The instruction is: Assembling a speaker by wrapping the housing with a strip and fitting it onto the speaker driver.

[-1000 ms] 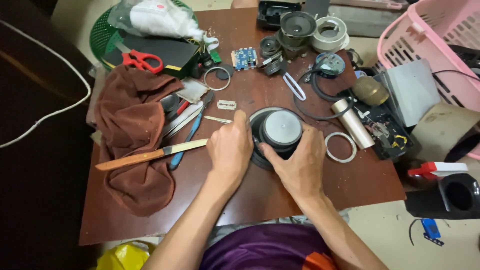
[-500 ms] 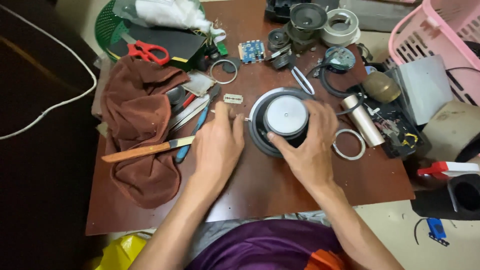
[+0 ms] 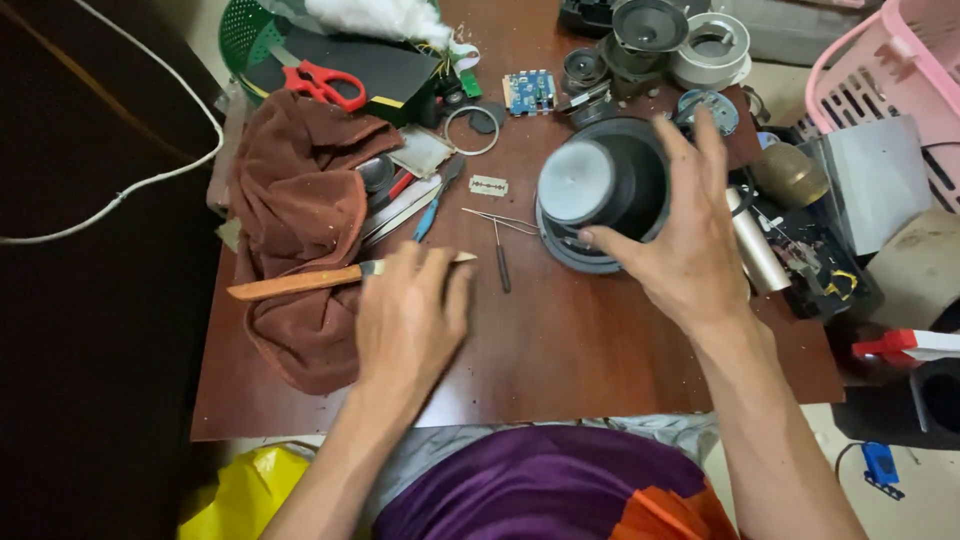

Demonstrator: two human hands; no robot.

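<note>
Black speaker driver [image 3: 600, 200] tilted on wooden table [image 3: 560, 350], centre-right, right hand [image 3: 690, 250] gripping rim. Left hand [image 3: 405, 315] fingers loose, reaching wooden-handled knife [image 3: 330, 278] near-left. Best steady driver firmly.

left hand [image 3: 405, 315]: off the speaker [image 3: 600, 190] now, drawn back toward 7 o'clock, lying flat on the table [image 3: 560, 350] with fingertips at the wooden-handled knife [image 3: 330, 278] | right hand [image 3: 685, 240]: alone on the speaker, gripping its 3 o'clock side | speaker: tipped up on edge, magnet end facing 9 o'clock
</note>
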